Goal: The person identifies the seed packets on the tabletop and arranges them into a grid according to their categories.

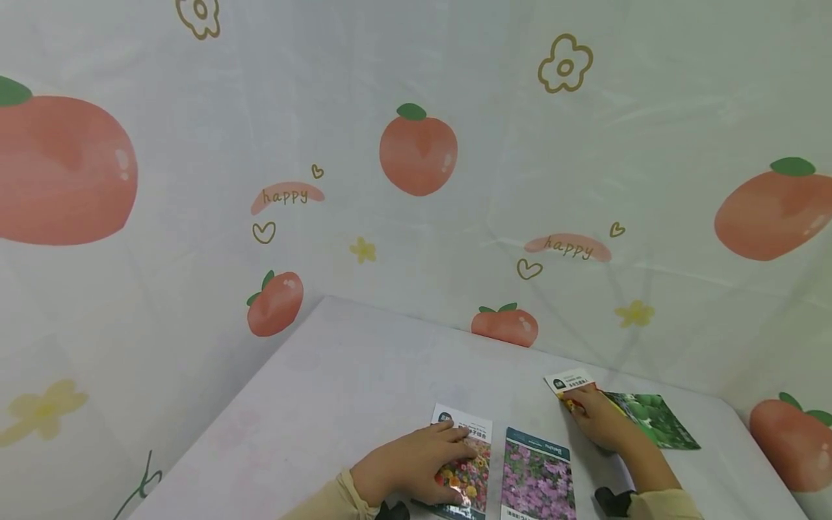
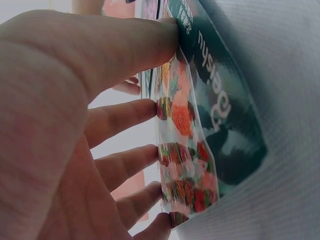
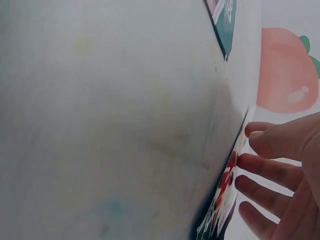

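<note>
My left hand [image 1: 416, 462] rests with spread fingers on a seed packet with mixed red, orange and yellow flowers [image 1: 480, 469]. In the left wrist view, its fingertips and thumb touch the face of that packet [image 2: 182, 117], near a dark green band. To the right, my right hand [image 1: 601, 415] touches a white-topped packet [image 1: 570, 380] with some red and yellow on it. In the right wrist view, the fingers reach straight onto this packet [image 3: 225, 185], which lies on the table. Most of its face is hidden under the hand in the head view.
A packet of purple-pink flowers [image 1: 538, 473] lies between the hands. A green leafy packet [image 1: 656, 419] lies partly behind the right forearm. The white table [image 1: 312, 390] meets a printed backdrop [image 1: 416, 267] with peaches along its far edge.
</note>
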The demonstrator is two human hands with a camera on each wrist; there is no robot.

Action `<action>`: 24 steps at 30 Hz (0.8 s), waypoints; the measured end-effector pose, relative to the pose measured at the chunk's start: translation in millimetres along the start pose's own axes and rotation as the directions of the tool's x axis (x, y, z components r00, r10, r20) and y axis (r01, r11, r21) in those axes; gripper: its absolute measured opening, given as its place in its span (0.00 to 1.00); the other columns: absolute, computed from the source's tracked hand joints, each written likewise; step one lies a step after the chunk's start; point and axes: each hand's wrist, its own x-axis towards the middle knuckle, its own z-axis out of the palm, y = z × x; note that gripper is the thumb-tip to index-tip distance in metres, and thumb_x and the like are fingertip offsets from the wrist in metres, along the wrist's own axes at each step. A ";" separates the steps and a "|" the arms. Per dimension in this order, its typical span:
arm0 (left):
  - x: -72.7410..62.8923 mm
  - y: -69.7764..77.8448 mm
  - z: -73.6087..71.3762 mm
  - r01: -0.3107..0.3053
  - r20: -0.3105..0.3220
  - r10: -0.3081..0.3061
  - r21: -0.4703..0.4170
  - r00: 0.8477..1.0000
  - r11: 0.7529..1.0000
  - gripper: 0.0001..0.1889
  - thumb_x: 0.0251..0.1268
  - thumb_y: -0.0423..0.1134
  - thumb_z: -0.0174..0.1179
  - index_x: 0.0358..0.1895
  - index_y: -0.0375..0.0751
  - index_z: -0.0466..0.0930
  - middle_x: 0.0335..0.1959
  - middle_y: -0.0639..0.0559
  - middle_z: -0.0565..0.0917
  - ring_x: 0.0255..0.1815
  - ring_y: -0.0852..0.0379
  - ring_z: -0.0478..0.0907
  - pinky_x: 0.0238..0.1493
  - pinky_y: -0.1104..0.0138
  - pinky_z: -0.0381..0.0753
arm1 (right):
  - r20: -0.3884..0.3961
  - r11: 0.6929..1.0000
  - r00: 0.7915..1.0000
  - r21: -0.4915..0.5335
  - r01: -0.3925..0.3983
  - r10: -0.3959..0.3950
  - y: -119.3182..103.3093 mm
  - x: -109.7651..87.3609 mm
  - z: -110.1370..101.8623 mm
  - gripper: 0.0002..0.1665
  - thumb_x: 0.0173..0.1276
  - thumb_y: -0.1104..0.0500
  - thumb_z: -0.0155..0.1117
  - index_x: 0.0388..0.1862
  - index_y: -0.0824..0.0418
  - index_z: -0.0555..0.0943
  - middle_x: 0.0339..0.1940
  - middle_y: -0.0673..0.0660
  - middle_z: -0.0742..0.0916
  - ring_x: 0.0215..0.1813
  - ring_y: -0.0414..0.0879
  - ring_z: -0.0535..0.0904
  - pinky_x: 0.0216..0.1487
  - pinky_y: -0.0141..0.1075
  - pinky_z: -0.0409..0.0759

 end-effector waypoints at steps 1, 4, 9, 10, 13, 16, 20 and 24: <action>0.0 0.6 -0.3 0.001 -0.002 -0.001 0.003 1.000 1.000 0.34 0.73 0.60 0.66 0.78 0.59 0.72 0.83 0.49 0.68 0.84 0.39 0.63 0.80 0.52 0.71 | -0.001 1.000 1.000 -0.006 0.005 -0.005 -0.7 0.9 0.3 0.16 0.73 0.71 0.62 0.57 0.68 0.86 0.55 0.71 0.86 0.58 0.67 0.84 0.55 0.61 0.83; -0.2 2.6 -1.4 0.000 -0.009 0.000 0.022 1.000 1.000 0.34 0.72 0.61 0.66 0.78 0.59 0.72 0.82 0.50 0.69 0.84 0.40 0.64 0.79 0.52 0.73 | 0.004 1.000 1.000 -0.024 0.007 -0.007 -4.1 4.3 0.0 0.16 0.71 0.71 0.63 0.56 0.68 0.86 0.55 0.71 0.87 0.59 0.69 0.83 0.56 0.62 0.82; -0.5 3.4 -2.2 0.003 -0.001 -0.003 0.028 1.000 1.000 0.35 0.72 0.61 0.66 0.79 0.59 0.72 0.83 0.50 0.68 0.84 0.41 0.64 0.79 0.53 0.72 | 0.028 0.999 0.999 -0.047 -0.016 0.017 -9.6 9.1 -0.4 0.17 0.71 0.70 0.62 0.57 0.67 0.86 0.56 0.72 0.86 0.60 0.68 0.83 0.56 0.61 0.82; -0.6 3.2 -2.3 0.004 0.002 -0.004 0.026 1.000 1.000 0.35 0.72 0.61 0.66 0.79 0.59 0.72 0.83 0.50 0.68 0.84 0.41 0.64 0.79 0.53 0.72 | 0.031 0.999 0.999 -0.047 -0.018 0.019 -10.5 9.8 -0.3 0.17 0.71 0.70 0.61 0.57 0.67 0.86 0.56 0.71 0.86 0.59 0.68 0.84 0.56 0.61 0.83; -0.9 3.6 -2.7 0.003 0.004 -0.003 0.023 1.000 1.000 0.35 0.73 0.61 0.66 0.79 0.58 0.72 0.83 0.50 0.68 0.84 0.40 0.63 0.80 0.52 0.71 | 0.028 0.999 1.000 -0.042 -0.008 0.009 -11.7 11.8 0.3 0.18 0.71 0.70 0.61 0.57 0.68 0.86 0.53 0.69 0.86 0.55 0.66 0.85 0.53 0.59 0.84; -1.3 4.6 -3.2 0.001 0.001 -0.001 0.023 1.000 1.000 0.35 0.72 0.61 0.66 0.79 0.58 0.72 0.83 0.50 0.68 0.84 0.40 0.64 0.79 0.52 0.71 | 0.025 0.999 1.000 -0.029 0.012 -0.011 -11.6 13.7 1.1 0.19 0.69 0.70 0.61 0.58 0.70 0.85 0.51 0.67 0.86 0.52 0.64 0.85 0.51 0.57 0.84; -2.1 5.5 -4.5 -0.003 -0.004 0.003 0.026 1.000 1.000 0.35 0.72 0.61 0.66 0.78 0.58 0.73 0.82 0.49 0.69 0.84 0.39 0.64 0.79 0.53 0.72 | 0.019 0.998 0.998 -0.031 0.052 -0.052 -9.3 17.4 4.5 0.21 0.68 0.71 0.62 0.60 0.70 0.85 0.51 0.68 0.85 0.50 0.62 0.85 0.49 0.55 0.84; -2.4 5.3 -4.8 -0.008 -0.007 0.009 0.026 1.000 1.000 0.35 0.72 0.61 0.66 0.78 0.57 0.73 0.82 0.48 0.69 0.83 0.39 0.65 0.79 0.53 0.72 | 0.007 0.995 0.996 -0.047 0.090 -0.090 -8.7 20.4 8.2 0.23 0.67 0.71 0.64 0.61 0.72 0.84 0.50 0.67 0.85 0.49 0.61 0.84 0.47 0.52 0.84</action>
